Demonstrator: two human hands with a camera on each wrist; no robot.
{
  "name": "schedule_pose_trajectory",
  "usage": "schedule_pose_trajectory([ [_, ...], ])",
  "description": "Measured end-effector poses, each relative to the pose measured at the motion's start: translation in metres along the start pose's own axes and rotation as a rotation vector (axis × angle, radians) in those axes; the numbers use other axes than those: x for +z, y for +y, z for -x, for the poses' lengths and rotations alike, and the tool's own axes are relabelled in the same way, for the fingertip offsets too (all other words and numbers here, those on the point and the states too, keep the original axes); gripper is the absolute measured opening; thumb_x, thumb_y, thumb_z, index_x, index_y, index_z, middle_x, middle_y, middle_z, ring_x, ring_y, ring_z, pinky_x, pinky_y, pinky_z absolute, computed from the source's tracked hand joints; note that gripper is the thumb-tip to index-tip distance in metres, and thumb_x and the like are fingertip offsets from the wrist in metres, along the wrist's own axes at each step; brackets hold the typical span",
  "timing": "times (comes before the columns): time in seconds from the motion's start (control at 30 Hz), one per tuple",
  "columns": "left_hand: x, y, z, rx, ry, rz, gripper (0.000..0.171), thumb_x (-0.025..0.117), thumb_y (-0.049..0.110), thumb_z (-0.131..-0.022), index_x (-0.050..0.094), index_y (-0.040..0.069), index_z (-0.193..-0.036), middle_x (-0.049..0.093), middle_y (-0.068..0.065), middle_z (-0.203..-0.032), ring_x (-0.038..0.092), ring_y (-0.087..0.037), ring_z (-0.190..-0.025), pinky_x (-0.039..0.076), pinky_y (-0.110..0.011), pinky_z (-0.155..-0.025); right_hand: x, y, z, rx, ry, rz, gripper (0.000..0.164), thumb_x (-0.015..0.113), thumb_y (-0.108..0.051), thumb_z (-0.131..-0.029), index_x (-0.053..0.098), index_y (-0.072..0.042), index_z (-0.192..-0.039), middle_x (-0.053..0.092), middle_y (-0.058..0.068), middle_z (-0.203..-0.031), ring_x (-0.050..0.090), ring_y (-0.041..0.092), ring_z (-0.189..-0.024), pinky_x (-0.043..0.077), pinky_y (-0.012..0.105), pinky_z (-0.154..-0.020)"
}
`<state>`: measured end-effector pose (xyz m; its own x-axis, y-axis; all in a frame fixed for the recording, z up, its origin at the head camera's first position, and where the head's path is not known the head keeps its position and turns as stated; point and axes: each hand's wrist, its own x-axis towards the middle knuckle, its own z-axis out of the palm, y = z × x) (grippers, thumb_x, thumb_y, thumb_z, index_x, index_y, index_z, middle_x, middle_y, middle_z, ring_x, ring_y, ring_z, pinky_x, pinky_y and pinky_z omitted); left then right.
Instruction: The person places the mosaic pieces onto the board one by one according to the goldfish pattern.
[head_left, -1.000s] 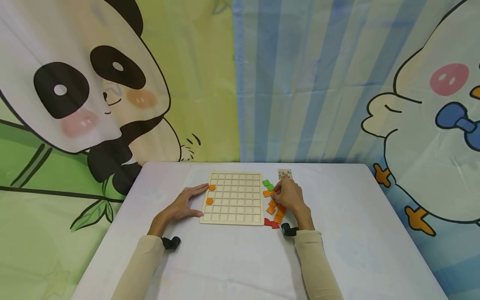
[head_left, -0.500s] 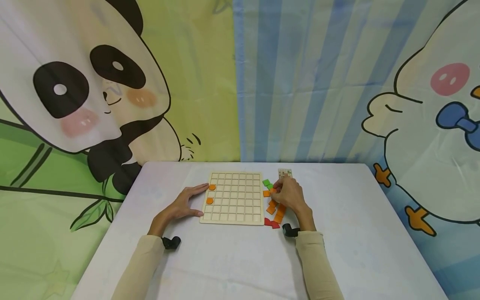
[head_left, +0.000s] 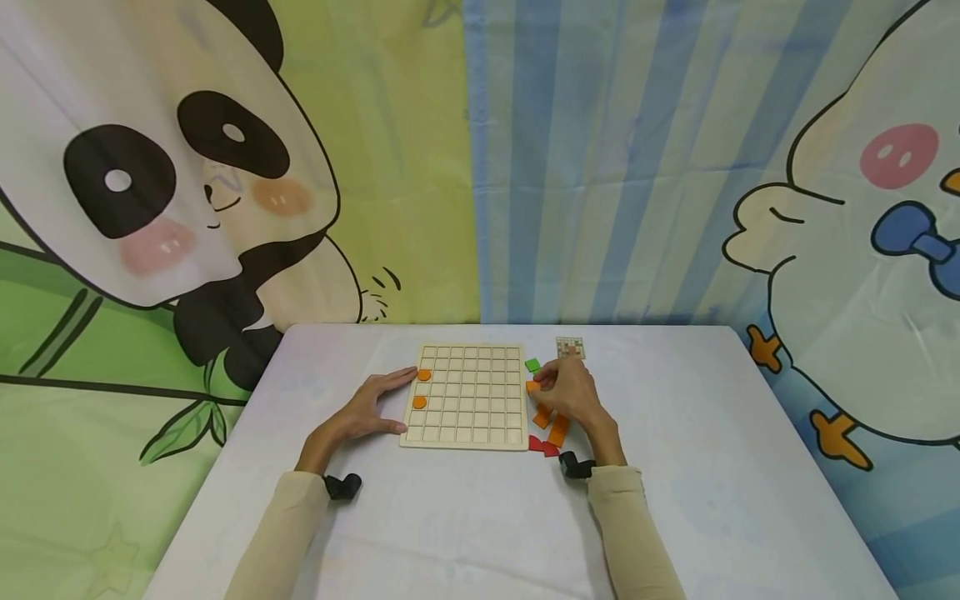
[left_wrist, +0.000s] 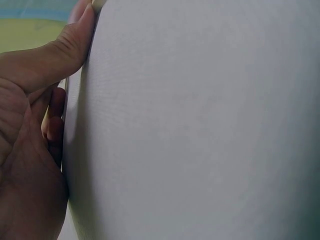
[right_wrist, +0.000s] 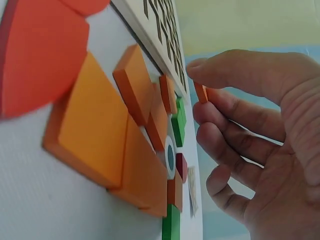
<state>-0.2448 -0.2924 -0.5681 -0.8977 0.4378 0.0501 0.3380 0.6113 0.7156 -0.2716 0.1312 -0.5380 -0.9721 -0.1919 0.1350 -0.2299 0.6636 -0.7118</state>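
A pale wooden board (head_left: 474, 405) with a grid of square cells lies on the white table, two round orange pieces (head_left: 420, 402) in cells near its left side. My left hand (head_left: 365, 408) spreads along the board's left edge, thumb at the lower corner and fingertips higher up. In the left wrist view the thumb (left_wrist: 75, 42) touches the corner. Just right of the board, my right hand (head_left: 572, 389) pinches a small orange piece (right_wrist: 201, 93) between thumb and index finger, raised above the loose pieces. The other fingers curl loosely. In the head view the hand hides part of the pile.
Loose pieces lie right of the board: a green one (head_left: 532, 365), several orange ones (head_left: 558, 430) and red ones (head_left: 543, 447). A white ring with a teal centre (right_wrist: 170, 159) sits among them. A small gridded card (head_left: 570, 347) lies beyond the right hand.
My right hand has lingered over the pieces, then shifted slightly left toward the board with the pinched orange piece. My left hand has not moved.
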Motion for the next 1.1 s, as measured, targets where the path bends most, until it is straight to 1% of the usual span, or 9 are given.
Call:
schedule_pose_trajectory([
  [0.07, -0.001, 0.001, 0.0, -0.003, 0.0, -0.001, 0.111, 0.102, 0.029, -0.074, 0.044, 0.006, -0.166, 0.039, -0.018, -0.176, 0.032, -0.05, -0.162, 0.023, -0.075, -0.127, 0.002, -0.002, 0.0, -0.006, -0.006, -0.004, 0.014, 0.09, -0.012, -0.081, 0.083, -0.006, -0.092, 0.075, 0.005, -0.08, 0.064, 0.017, -0.073, 0.059, 0.043, -0.09],
  [0.13, -0.001, 0.001, 0.0, -0.002, 0.001, -0.003, 0.111, 0.102, 0.029, -0.074, 0.044, 0.006, -0.166, 0.039, -0.018, -0.176, 0.033, -0.05, -0.162, 0.023, -0.074, -0.126, 0.004, -0.005, 0.001, -0.011, -0.017, -0.013, 0.013, 0.089, -0.012, -0.082, 0.083, -0.007, -0.092, 0.075, 0.003, -0.08, 0.064, 0.016, -0.073, 0.059, 0.037, -0.073],
  [0.2, -0.002, 0.001, 0.0, 0.003, 0.001, -0.001, 0.111, 0.102, 0.03, -0.074, 0.045, 0.006, -0.166, 0.039, -0.018, -0.176, 0.033, -0.05, -0.162, 0.023, -0.074, -0.126, 0.007, -0.008, 0.002, -0.022, -0.03, -0.029, 0.012, 0.089, -0.012, -0.082, 0.083, -0.006, -0.092, 0.075, 0.003, -0.08, 0.065, 0.015, -0.073, 0.057, 0.032, -0.07],
  [0.33, -0.002, -0.001, 0.001, 0.037, 0.016, -0.004, 0.11, 0.101, 0.03, -0.073, 0.046, 0.006, -0.166, 0.04, -0.019, -0.175, 0.034, -0.052, -0.16, 0.024, -0.076, -0.125, 0.015, -0.012, 0.002, -0.058, -0.056, -0.056, 0.013, 0.09, -0.011, -0.082, 0.084, -0.006, -0.092, 0.076, 0.002, -0.081, 0.066, 0.014, -0.074, 0.056, 0.029, -0.07],
  [0.53, 0.002, -0.004, 0.004, 0.079, 0.049, -0.042, 0.109, 0.101, 0.031, -0.072, 0.048, 0.007, -0.164, 0.044, -0.021, -0.172, 0.04, -0.053, -0.152, 0.031, -0.076, -0.118, 0.028, -0.019, 0.004, -0.116, -0.116, -0.093, 0.014, 0.09, -0.011, -0.084, 0.084, -0.007, -0.096, 0.077, 0.002, -0.085, 0.065, 0.012, -0.075, 0.056, 0.027, -0.07],
  [0.7, 0.001, -0.002, 0.003, 0.032, 0.027, -0.031, 0.109, 0.101, 0.029, -0.074, 0.046, 0.009, -0.166, 0.041, -0.018, -0.175, 0.039, -0.05, -0.155, 0.029, -0.076, -0.122, 0.038, -0.026, 0.005, -0.154, -0.152, -0.129, 0.013, 0.087, -0.009, -0.085, 0.084, -0.008, -0.098, 0.08, 0.002, -0.09, 0.068, 0.01, -0.078, 0.059, 0.027, -0.073],
  [0.83, -0.001, 0.002, 0.002, -0.006, 0.008, -0.017, 0.109, 0.101, 0.026, -0.075, 0.045, 0.008, -0.167, 0.039, -0.017, -0.176, 0.036, -0.049, -0.159, 0.027, -0.074, -0.125, 0.046, -0.033, 0.004, -0.167, -0.173, -0.14, 0.015, 0.088, -0.009, -0.084, 0.084, -0.009, -0.098, 0.078, -0.001, -0.087, 0.067, 0.011, -0.076, 0.058, 0.028, -0.071],
  [1.07, 0.0, -0.001, 0.002, -0.003, 0.006, -0.003, 0.111, 0.101, 0.03, -0.074, 0.044, 0.009, -0.167, 0.039, -0.016, -0.177, 0.034, -0.049, -0.161, 0.025, -0.074, -0.126, 0.058, -0.042, 0.004, -0.235, -0.202, -0.159, 0.017, 0.087, -0.01, -0.082, 0.085, -0.01, -0.099, 0.079, 0.002, -0.09, 0.066, 0.012, -0.078, 0.058, 0.028, -0.072],
  [1.1, -0.001, 0.001, 0.002, 0.004, 0.006, -0.009, 0.111, 0.101, 0.029, -0.075, 0.044, 0.007, -0.167, 0.039, -0.018, -0.176, 0.034, -0.05, -0.161, 0.025, -0.075, -0.126, 0.06, -0.042, 0.003, -0.238, -0.204, -0.157, 0.017, 0.087, -0.01, -0.082, 0.085, -0.011, -0.099, 0.079, 0.001, -0.09, 0.066, 0.012, -0.078, 0.058, 0.028, -0.072],
])
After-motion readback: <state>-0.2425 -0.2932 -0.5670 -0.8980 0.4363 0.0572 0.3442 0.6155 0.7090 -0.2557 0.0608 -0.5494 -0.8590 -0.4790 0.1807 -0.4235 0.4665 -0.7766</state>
